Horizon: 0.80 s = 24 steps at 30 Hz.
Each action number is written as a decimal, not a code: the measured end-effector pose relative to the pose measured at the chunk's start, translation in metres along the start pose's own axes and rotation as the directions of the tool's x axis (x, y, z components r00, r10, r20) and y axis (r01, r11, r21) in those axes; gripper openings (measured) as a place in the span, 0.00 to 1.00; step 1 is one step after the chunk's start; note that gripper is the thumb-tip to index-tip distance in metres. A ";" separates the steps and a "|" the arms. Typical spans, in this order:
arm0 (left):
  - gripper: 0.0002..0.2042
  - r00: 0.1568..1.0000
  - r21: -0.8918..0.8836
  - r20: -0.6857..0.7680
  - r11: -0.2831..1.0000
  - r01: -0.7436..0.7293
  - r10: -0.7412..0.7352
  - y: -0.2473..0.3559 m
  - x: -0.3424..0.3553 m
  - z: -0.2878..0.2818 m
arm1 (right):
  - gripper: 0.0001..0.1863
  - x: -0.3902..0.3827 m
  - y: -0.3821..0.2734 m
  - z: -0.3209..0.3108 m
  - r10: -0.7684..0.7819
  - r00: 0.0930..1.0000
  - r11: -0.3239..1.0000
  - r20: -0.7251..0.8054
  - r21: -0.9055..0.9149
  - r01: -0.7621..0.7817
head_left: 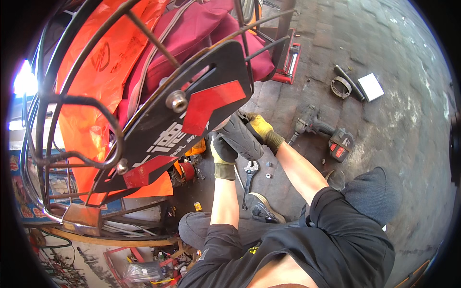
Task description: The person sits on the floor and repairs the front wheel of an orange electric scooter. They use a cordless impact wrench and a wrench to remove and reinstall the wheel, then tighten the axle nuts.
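Note:
Both my hands wear yellow gloves with dark palms and grip a black treaded tyre beneath a metal rack. My left hand is closed against the tyre's left side. On its right side is my right hand, its fingers curled over the tyre and partly hidden. A black plate with red arrow shapes and bolts hides the tyre's upper end. Just below the tyre lies an adjustable wrench on the ground, beside two small metal nuts. A cordless impact wrench lies right of my right forearm.
The rack holds an orange bag and a maroon bag. A red jack stands behind. At the right are a metal ring and a white box. Tools and parts clutter the lower left, near a padlock.

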State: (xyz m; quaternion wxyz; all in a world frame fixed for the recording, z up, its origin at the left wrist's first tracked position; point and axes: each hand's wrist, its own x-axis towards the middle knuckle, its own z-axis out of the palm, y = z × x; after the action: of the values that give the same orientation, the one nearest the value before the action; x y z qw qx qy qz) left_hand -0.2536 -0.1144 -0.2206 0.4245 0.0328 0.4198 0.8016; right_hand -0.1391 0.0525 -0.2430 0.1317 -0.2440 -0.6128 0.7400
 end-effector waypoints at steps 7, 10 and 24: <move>0.25 0.995 0.285 -0.093 0.958 0.008 0.020 0.012 -0.014 0.014 | 0.27 -0.009 -0.026 -0.003 0.168 0.986 0.984 0.015 -0.068 -0.166; 0.25 0.994 0.346 -0.061 0.936 -0.067 0.094 0.012 -0.019 0.024 | 0.27 -0.009 -0.031 -0.002 0.177 0.984 0.978 -0.012 -0.112 -0.177; 0.34 0.999 0.229 -0.039 0.973 -0.011 0.020 0.006 -0.018 0.053 | 0.29 -0.015 -0.036 -0.008 0.140 0.989 0.976 0.041 -0.173 -0.131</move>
State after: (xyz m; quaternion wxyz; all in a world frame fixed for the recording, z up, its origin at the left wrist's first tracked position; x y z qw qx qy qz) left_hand -0.2249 -0.0947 -0.1771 0.4028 0.0681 0.5177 0.7517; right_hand -0.1265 0.0593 -0.2065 0.0433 -0.2759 -0.6589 0.6984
